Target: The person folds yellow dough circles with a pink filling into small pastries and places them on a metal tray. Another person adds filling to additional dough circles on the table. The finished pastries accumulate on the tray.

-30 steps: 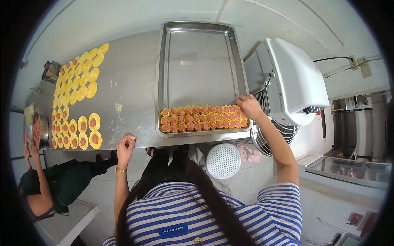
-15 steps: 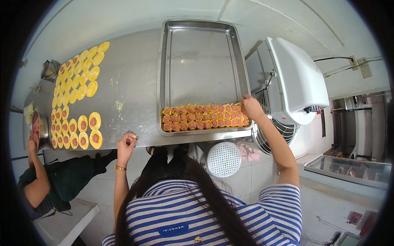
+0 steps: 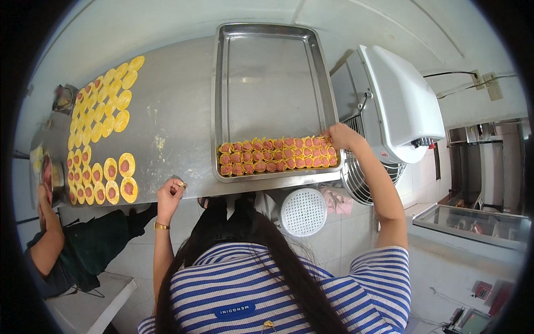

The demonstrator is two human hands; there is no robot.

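In the head view, the bench [image 3: 181,100] has a bare stretch, marked by pale smears, between the yellow wrappers [image 3: 111,114] on its left and the metal tray [image 3: 219,83]. The tray's near edge lies close to the bench's front edge; a white machine [image 3: 400,106] stands just beyond its right rim, leaving little room there. Filled dumplings [image 3: 278,156] sit in three packed rows along the tray's near end, with bare metal behind them. The right hand [image 3: 340,136] has its fingers close together at the back row's right end; I cannot tell whether they grip a dumpling. The left hand [image 3: 170,196], well apart from the dumplings, pinches something small and pale near the bench's front edge.
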